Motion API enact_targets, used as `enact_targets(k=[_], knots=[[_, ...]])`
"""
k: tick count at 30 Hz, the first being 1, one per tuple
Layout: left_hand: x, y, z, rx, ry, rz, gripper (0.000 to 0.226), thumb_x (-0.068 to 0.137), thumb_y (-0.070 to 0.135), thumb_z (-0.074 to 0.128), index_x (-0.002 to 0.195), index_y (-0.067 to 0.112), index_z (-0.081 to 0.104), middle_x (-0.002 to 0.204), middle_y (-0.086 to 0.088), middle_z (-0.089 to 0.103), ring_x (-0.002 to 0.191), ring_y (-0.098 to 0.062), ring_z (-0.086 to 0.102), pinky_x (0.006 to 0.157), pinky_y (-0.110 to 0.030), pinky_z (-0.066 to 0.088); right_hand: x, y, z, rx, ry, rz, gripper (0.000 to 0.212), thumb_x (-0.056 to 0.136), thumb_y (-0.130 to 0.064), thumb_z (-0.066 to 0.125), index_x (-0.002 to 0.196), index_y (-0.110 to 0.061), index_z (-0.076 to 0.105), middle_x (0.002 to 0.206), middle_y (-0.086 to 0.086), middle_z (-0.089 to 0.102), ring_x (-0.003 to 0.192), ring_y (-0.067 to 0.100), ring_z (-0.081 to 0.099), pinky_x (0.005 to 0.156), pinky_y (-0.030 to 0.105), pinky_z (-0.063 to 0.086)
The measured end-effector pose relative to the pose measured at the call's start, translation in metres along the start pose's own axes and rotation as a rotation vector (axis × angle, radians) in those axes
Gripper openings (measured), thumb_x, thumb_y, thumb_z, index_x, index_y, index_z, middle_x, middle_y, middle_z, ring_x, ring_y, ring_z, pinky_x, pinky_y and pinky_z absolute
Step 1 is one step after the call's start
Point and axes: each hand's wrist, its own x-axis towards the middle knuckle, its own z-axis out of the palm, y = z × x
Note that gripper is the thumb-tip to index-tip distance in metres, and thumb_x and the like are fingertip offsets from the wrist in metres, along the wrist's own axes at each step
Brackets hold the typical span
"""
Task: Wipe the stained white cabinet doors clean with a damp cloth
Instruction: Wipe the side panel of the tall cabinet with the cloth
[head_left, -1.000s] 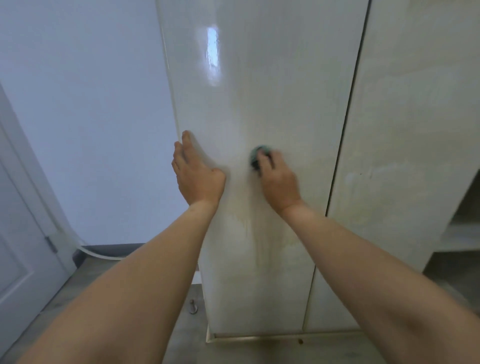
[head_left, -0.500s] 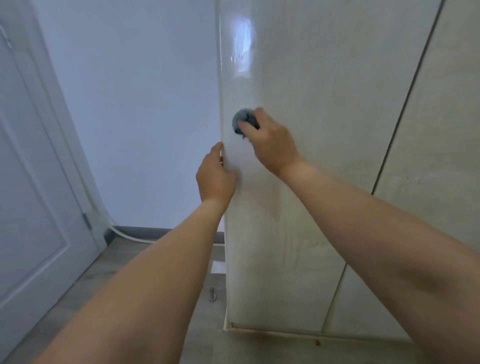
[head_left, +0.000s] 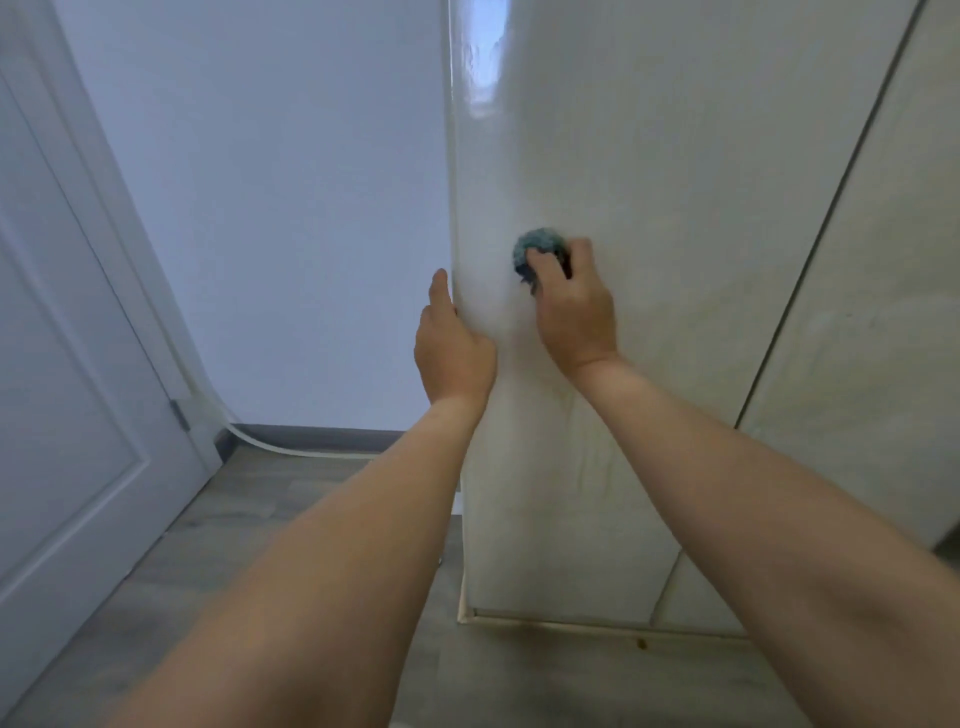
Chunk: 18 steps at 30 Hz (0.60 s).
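1. The cloth (head_left: 537, 249) was a bunched blue-green wad pressed against the left cabinet door (head_left: 649, 208), near its left edge. Most of it was hidden under the fingers, so I couldn't make out its real shape.
2. The right hand (head_left: 574, 306) was clenched around that cloth, fingers curled over it.
3. The left hand (head_left: 452, 348) held the door's left edge, thumb up along it; the other fingers were hidden behind the door, so the grip was hard to read.
4. Faint streaky stains ran down the door below the hands.
5. The right cabinet door (head_left: 872, 312) was cut off by the frame.
6. A white room door (head_left: 67, 364) stood on the left, also cropped.
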Motion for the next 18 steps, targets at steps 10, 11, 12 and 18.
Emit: enact_targets(k=[10,11,12,18], knots=[[-0.03,0.006,0.047,0.1,0.079,0.096,0.095,0.068,0.009,0.053,0.154,0.023,0.015,0.141,-0.021,0.029,0.119,-0.038,0.033,0.091,-0.051,0.049,-0.038,0.105,-0.045,-0.084,0.252,0.503,0.021,0.093,-0.01,0.05,0.106,0.002,0.061,0.112,0.027,0.053,0.084,0.04,0.059,0.063,0.044,0.051],[-0.029,0.006,0.049,0.083,0.099,0.098,0.094,0.067,0.007,0.052,0.153,0.022,0.018,0.141,-0.022,0.03,0.118,-0.039,0.033,0.092,-0.049,0.048,-0.04,0.118,-0.054,-0.077,0.321,0.646,0.02,0.094,-0.009,0.049,0.106,0.003,0.059,0.114,0.027,0.052,0.088,0.039,0.058,0.067,0.046,0.051],[-0.028,0.005,0.052,0.075,0.119,0.1,0.093,0.066,0.006,0.051,0.153,0.02,0.021,0.14,-0.022,0.031,0.118,-0.039,0.034,0.093,-0.048,0.047,-0.042,0.123,-0.056,-0.075,0.356,0.76,0.019,0.094,-0.007,0.049,0.106,0.005,0.058,0.115,0.027,0.051,0.091,0.039,0.058,0.07,0.046,0.051],[-0.024,-0.003,0.054,0.016,0.193,0.068,0.086,0.067,-0.004,0.048,0.149,0.017,0.033,0.138,-0.013,0.037,0.119,-0.031,0.037,0.084,-0.032,0.039,-0.06,0.078,-0.032,-0.07,-0.001,0.319,0.024,0.092,-0.012,0.043,0.109,0.0,0.053,0.115,0.027,0.049,0.08,0.043,0.058,0.059,0.043,0.049]])
